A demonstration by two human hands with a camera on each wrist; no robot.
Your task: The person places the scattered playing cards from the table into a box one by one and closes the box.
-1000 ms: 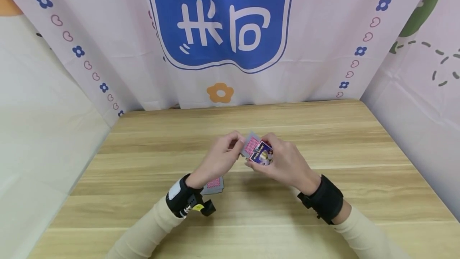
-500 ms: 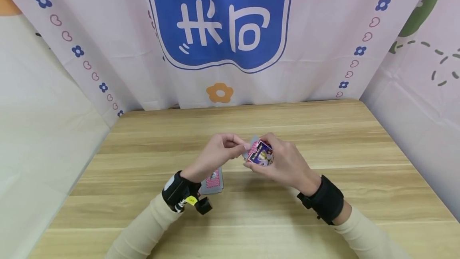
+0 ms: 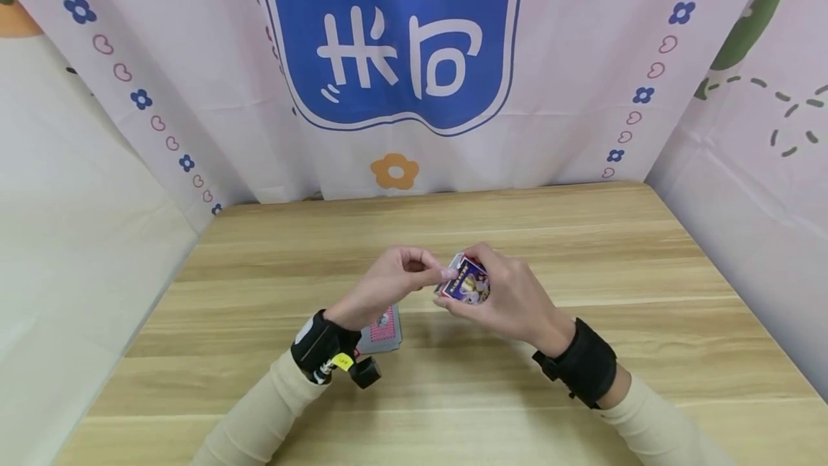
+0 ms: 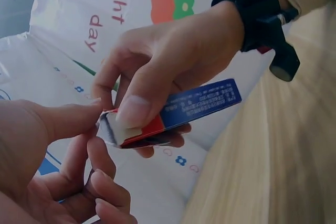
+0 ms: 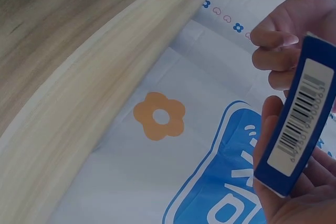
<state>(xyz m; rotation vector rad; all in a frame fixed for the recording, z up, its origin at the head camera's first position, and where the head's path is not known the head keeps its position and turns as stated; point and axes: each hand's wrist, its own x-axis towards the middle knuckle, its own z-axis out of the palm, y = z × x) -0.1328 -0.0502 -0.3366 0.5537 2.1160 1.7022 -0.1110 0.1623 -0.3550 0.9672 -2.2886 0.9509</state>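
Observation:
A small playing card box (image 3: 471, 285) with a purple-blue picture front is held above the table by my right hand (image 3: 517, 297), thumb on one edge and fingers on the other. In the left wrist view, its red and blue side shows, with a pale open end (image 4: 110, 129). My left hand (image 3: 402, 277) pinches at that end with thumb and index finger; whether on a flap or on cards is hard to tell. The right wrist view shows the box's barcode end (image 5: 302, 119). Pink-and-grey playing cards (image 3: 383, 329) lie stacked on the table, partly hidden by the left wrist.
The wooden table (image 3: 550, 221) runs back to a white printed cloth (image 3: 582, 92) behind it. Side cloths (image 3: 84, 236) hang at left and right. Black wrist bands with small cameras (image 3: 365, 372) sit on both wrists.
The pink-backed cards sticking out of the box have slid into it. My left fingers moved right, up to the box's end. The right hand stays almost where it was.

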